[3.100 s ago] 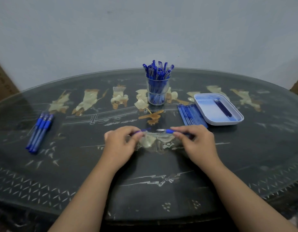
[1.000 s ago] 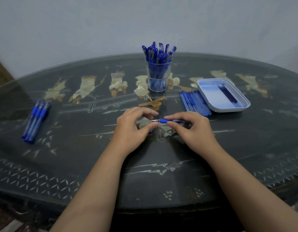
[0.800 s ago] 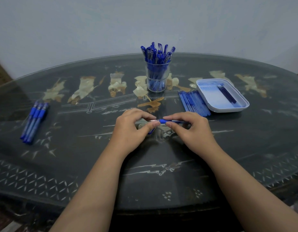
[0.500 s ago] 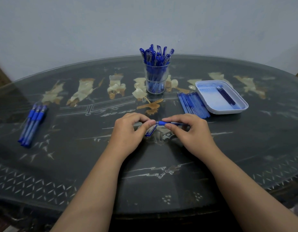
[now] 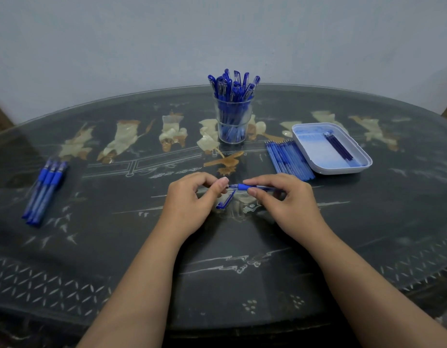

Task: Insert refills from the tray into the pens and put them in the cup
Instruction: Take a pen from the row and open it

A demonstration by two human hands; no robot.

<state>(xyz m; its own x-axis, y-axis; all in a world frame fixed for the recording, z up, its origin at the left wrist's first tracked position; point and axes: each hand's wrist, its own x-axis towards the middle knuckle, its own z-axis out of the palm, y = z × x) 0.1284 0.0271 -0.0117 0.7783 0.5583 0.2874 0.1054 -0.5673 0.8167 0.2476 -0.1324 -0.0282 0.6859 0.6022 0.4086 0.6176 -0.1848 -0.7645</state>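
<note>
Brought to the left hand since earlier, the pen is being pinched there at its tip, and at its grip by the right hand, before the cup.

The left arm and the right arm are bare all the way down. The left hand and the right hand are bare too. The nails are short and plain.
</note>
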